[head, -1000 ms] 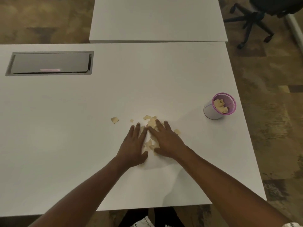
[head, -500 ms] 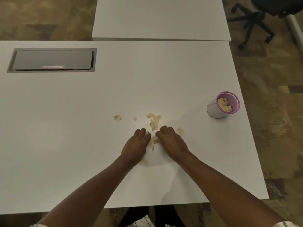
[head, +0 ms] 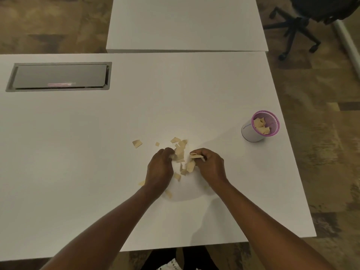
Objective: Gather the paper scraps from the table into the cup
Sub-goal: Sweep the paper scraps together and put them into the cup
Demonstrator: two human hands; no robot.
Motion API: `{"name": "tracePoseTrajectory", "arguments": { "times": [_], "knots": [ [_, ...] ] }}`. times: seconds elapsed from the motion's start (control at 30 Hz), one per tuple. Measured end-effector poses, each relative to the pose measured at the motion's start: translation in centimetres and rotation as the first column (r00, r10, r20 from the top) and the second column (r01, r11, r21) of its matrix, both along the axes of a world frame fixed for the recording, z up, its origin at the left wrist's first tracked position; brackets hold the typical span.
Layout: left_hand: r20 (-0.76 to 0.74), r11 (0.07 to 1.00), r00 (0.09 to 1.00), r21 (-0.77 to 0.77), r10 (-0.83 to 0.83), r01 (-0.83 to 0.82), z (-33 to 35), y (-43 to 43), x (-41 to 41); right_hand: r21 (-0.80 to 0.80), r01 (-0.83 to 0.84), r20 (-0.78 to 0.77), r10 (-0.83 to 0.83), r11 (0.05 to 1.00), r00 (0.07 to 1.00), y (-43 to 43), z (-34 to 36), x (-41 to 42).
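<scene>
Tan paper scraps [head: 180, 151] lie in a loose pile on the white table [head: 97, 152], between my two hands. My left hand [head: 159, 168] is curled at the pile's left side, fingertips against the scraps. My right hand [head: 210, 166] is curled on the right side and pinches a few scraps [head: 195, 155] in its fingertips. A single scrap [head: 137, 143] and a tiny one [head: 157, 144] lie apart to the left. More scraps sit near my left wrist [head: 168, 193]. The pink mesh cup [head: 260, 126] stands at the right, holding several scraps.
A grey cable hatch [head: 58, 76] is set into the table at the far left. A second white table [head: 185, 24] adjoins at the back. An office chair base [head: 294, 30] stands on the floor at the top right. The table's right edge is close to the cup.
Both hands went from flat on the pile to curled fists, raking scraps together. The right hand has lifted slightly with scraps pinched in its fingers.
</scene>
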State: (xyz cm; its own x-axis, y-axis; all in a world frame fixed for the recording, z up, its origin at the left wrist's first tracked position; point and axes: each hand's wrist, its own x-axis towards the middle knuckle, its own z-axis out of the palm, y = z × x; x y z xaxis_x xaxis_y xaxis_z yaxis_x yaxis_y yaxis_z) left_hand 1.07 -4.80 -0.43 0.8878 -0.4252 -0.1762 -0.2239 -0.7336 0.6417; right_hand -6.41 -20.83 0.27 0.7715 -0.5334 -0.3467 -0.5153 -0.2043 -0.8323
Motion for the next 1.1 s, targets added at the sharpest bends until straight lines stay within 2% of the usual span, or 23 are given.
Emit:
{"name": "tracePoseTrajectory", "arguments": {
  "times": [0.23, 0.37, 0.47, 0.57, 0.67, 0.77, 0.9, 0.97, 1.1],
  "knots": [
    [-0.032, 0.994, 0.999, -0.102, 0.038, -0.041, 1.2, -2.6, 0.0, 0.117, 0.104, 0.070, -0.113, 0.988, 0.991, -2.7, 1.8, -0.4],
    [-0.070, 0.985, 0.997, -0.167, 0.031, -0.042, 2.6, -5.9, 0.0, 0.098, 0.179, 0.121, -0.191, 0.979, 0.974, -6.5, 3.4, -0.4],
    [-0.065, 0.979, 0.998, -0.203, 0.011, -0.024, 4.0, -9.9, 0.1, -0.002, 0.223, 0.168, -0.220, 0.975, 0.961, -10.8, 5.0, -0.5],
    [-0.019, 0.965, 0.999, -0.261, -0.041, 0.034, 5.5, -14.6, 0.1, -0.245, 0.261, 0.162, -0.226, 0.934, 0.961, -15.3, 6.3, -0.8],
    [0.011, 0.952, 0.994, -0.285, -0.110, 0.108, 6.7, -19.3, -0.1, -0.314, 0.302, 0.142, -0.269, 0.900, 0.952, -18.9, 6.8, -0.9],
    [0.016, 0.948, 0.984, -0.265, -0.177, 0.175, 7.5, -23.3, -0.3, -0.390, 0.250, 0.073, -0.241, 0.886, 0.968, -21.2, 6.3, -0.8],
    [-0.052, 0.952, 0.975, -0.231, -0.218, 0.200, 8.0, -27.0, -0.3, -0.403, 0.118, -0.021, -0.139, 0.907, 0.990, -22.6, 5.6, -0.7],
    [-0.068, 0.956, 0.971, -0.203, -0.229, 0.211, 7.9, -28.1, -0.3, -0.444, 0.045, -0.036, -0.068, 0.895, 0.997, -22.9, 5.6, -1.0],
    [-0.064, 0.954, 0.962, -0.155, -0.267, 0.255, 7.6, -29.2, -0.1, -0.455, 0.007, -0.038, -0.027, 0.891, 0.999, -23.6, 6.1, -1.3]
  ]
}}
